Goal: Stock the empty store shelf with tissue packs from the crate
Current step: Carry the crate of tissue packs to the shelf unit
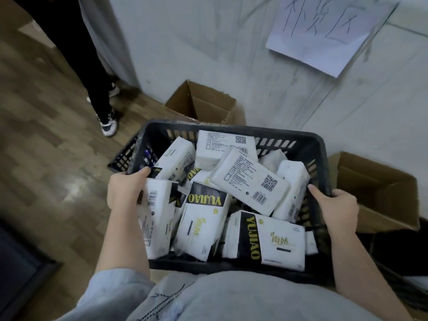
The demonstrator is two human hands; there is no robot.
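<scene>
both hands are clamped on the rim of the black crate point(231, 129), left hand point(125, 188) on the left edge, right hand point(335, 208) on the right, held up against the person's belly. the tissue packs point(250, 181) are piled loose inside it. open cardboard box point(201, 103) behind, on the floor.

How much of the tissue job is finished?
Barely begun. Done: nothing shows as stocked; no shelf is in view. In hand: the left hand and right hand grip the rims of the black crate, carrying it. Left: every tissue pack lies jumbled inside, waiting to be shelved.
</scene>
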